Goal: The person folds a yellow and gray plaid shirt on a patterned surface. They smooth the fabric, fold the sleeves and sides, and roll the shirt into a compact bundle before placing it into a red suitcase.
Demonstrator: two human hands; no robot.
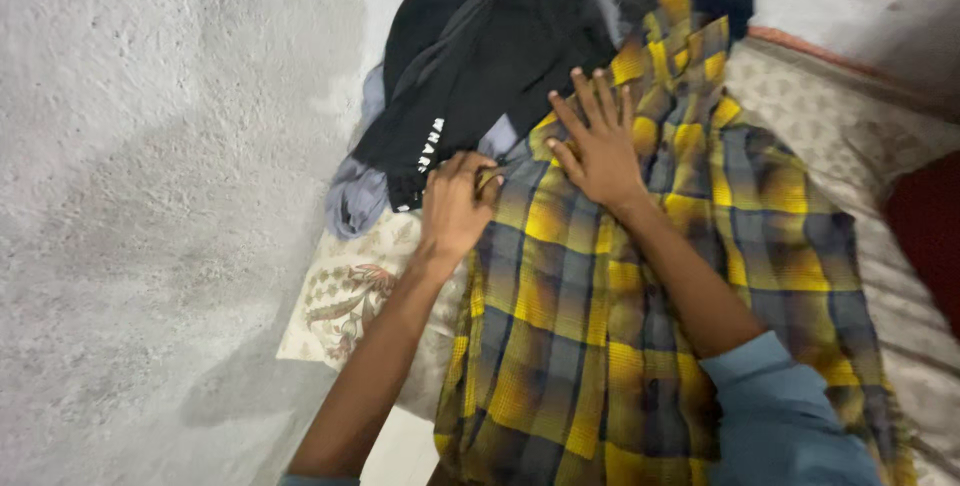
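While the yellow and grey plaid shirt (600, 326) lies spread over a patterned bed cover (345, 296), both hands work at its upper left part. The left hand (457, 204) is curled closed and it pinches the left edge of the shirt near the shoulder, with the fingers folded around the cloth. The right hand (596, 141) lies flat and open on the shirt just beside it, fingers spread and pointing away from the person, pressing the cloth down near the collar area. The two hands are near each other but they do not touch. A light blue sleeve (780, 416) covers the right upper arm at the bottom of the view.

The shirt runs from the lower edge of the picture up to the top, where its far end meets a pile of dark clothes (480, 66). This pile has a black garment with white letters on top and a grey-blue one (355, 196) under it, which hangs over the left edge of the bed cover. The left hand is very close to this pile.

To the left of the bed cover the grey concrete floor (150, 196) is wide and open. To the right the pale cover continues to its border (830, 56), and a dark red cloth (930, 236) lies at the right edge of the picture.
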